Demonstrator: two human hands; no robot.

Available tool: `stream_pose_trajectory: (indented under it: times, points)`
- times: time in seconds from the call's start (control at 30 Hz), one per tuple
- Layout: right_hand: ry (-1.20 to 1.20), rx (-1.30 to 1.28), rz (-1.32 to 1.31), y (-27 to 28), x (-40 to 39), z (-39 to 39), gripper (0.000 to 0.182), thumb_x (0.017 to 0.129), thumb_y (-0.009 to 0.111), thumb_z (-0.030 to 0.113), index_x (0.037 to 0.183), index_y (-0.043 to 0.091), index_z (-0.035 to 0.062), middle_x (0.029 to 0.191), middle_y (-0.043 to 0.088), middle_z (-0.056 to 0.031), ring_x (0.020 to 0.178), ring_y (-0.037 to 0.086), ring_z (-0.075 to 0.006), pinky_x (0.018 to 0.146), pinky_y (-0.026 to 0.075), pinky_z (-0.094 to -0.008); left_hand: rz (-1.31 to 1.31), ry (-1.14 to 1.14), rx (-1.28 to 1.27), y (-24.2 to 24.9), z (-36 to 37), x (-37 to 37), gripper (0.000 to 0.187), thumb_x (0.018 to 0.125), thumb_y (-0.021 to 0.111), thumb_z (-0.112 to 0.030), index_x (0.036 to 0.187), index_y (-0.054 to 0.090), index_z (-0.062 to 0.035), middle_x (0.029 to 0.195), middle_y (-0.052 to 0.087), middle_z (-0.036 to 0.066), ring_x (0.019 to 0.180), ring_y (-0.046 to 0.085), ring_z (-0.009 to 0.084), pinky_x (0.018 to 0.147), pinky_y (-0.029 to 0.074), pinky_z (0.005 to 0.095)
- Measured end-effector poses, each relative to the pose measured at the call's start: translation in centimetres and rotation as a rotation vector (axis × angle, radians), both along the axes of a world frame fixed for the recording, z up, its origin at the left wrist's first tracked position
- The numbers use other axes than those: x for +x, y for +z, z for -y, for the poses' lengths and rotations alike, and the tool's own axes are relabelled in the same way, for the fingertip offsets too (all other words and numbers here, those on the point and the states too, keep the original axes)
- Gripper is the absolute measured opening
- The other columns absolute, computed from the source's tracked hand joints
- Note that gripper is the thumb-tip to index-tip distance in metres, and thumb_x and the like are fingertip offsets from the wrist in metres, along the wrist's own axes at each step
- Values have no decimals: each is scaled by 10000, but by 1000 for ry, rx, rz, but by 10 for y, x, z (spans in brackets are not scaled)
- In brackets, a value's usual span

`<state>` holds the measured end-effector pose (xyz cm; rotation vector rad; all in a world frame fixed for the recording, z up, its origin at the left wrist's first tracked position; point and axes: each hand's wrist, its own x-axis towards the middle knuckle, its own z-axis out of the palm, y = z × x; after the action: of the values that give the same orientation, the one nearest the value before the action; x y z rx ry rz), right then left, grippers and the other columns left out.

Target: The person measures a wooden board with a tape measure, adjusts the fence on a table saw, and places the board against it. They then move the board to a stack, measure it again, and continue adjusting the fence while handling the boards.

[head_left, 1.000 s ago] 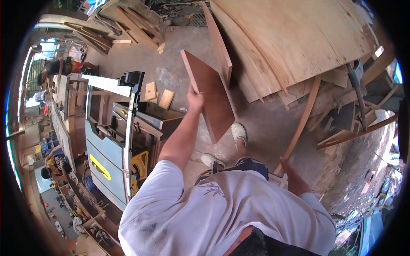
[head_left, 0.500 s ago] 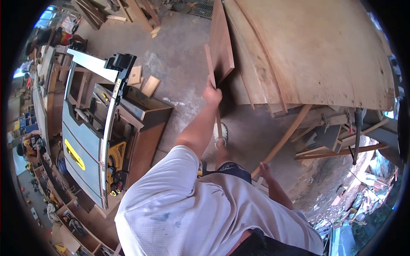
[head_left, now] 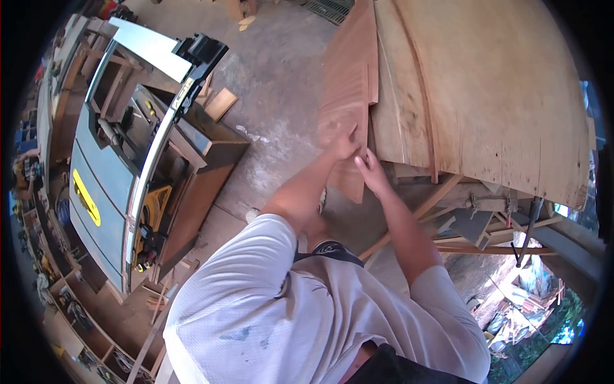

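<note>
A thin brown wooden board (head_left: 352, 182) hangs in front of me, its broad face turned up and its lower end angled. My left hand (head_left: 345, 146) is closed on it, with the fingers over its face. At the board's right edge is my right hand (head_left: 373, 171), thumb on the near side and fingers at the edge, closed on it. Behind this board, a wider brown plank (head_left: 348, 57) runs away from me beside the large plywood sheet (head_left: 486, 83). The far sides of the boards are hidden.
To the left stands a table saw (head_left: 102, 198) with a yellow insert, a fence (head_left: 153, 48) across its rail. Wood offcuts (head_left: 220, 104) lie on the concrete floor behind it. A slanting timber leg (head_left: 438, 195) props the plywood at right, with scrap pieces underneath.
The thin board has turned from edge-on to show its broad face. My right hand has risen from low at my side to the board's edge. My view has shifted slightly.
</note>
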<state>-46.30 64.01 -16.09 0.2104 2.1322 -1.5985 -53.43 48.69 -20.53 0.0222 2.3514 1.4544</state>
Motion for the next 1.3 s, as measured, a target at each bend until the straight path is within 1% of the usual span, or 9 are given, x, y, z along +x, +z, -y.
stream_pose_trajectory:
  times: [0.07, 0.13, 0.3, 0.37, 0.5, 0.63, 0.7, 0.77, 1.3]
  points:
    - [36, 387, 30, 17, -15, 18, 678, 912, 572, 335, 1432, 262, 30, 1280, 501, -287, 1175, 524, -369, 997, 399, -397, -50, -59, 65, 0, 37, 32, 638, 801, 625, -224, 1378, 420, -46, 1259, 550, 226, 1138, 566, 304, 952, 456, 363]
    - [61, 473, 41, 15, -12, 22, 685, 910, 565, 306, 1440, 227, 33, 1282, 492, -296, 1177, 510, -394, 993, 397, -418, 122, -87, 46, -35, 88, 71, 603, 814, 627, -224, 1365, 444, -59, 1321, 513, 199, 1182, 535, 306, 982, 437, 370]
    - [62, 628, 8, -17, -2, 19, 687, 911, 535, 252, 1450, 165, 39, 1273, 491, -303, 1171, 497, -427, 977, 402, -454, 291, 245, -147, 17, 223, 146, 462, 813, 624, -197, 1247, 559, -54, 1204, 595, 185, 1117, 575, 313, 950, 455, 374]
    - [65, 640, -86, -21, -2, 17, 671, 913, 524, 239, 1446, 168, 39, 1256, 503, -305, 1163, 502, -430, 973, 405, -459, 52, 361, -306, 46, 277, 157, 380, 822, 604, -144, 1196, 601, -75, 1156, 619, 164, 1066, 600, 308, 922, 471, 380]
    - [46, 703, 55, -2, -5, 32, 656, 932, 507, 220, 1450, 164, 9, 1306, 468, -300, 1227, 460, -406, 1018, 375, -410, -769, 525, -564, 187, 355, 137, 291, 817, 583, -43, 1103, 626, -72, 1078, 636, 136, 1020, 601, 313, 904, 469, 382]
    - [74, 759, 41, -5, -9, 31, 655, 929, 486, 207, 1441, 129, 7, 1243, 510, -314, 1166, 501, -430, 980, 402, -442, -936, 460, -837, 232, 419, 111, 378, 802, 653, -142, 1171, 588, -91, 1051, 634, 121, 1012, 580, 324, 891, 461, 409]
    - [75, 778, 41, -7, -10, 33, 669, 923, 482, 211, 1441, 110, 10, 1216, 526, -319, 1144, 513, -440, 962, 412, -459, -914, 372, -923, 236, 438, 103, 484, 801, 683, -282, 1223, 547, -89, 1036, 643, 138, 993, 597, 336, 867, 470, 420]
    - [80, 776, 44, -10, -9, 32, 671, 926, 472, 223, 1441, 103, 1, 1210, 527, -326, 1140, 519, -436, 966, 409, -453, -128, 235, -807, 238, 447, 100, 565, 793, 683, -396, 1251, 525, -106, 1011, 655, 156, 968, 615, 349, 843, 478, 431]
    - [103, 797, 63, -16, -12, 33, 604, 931, 484, 164, 1393, 117, 43, 1247, 501, -318, 1175, 500, -426, 993, 389, -442, 44, 307, -849, 244, 449, 85, 472, 794, 648, -444, 1118, 625, -102, 950, 672, 181, 946, 635, 340, 836, 484, 441]
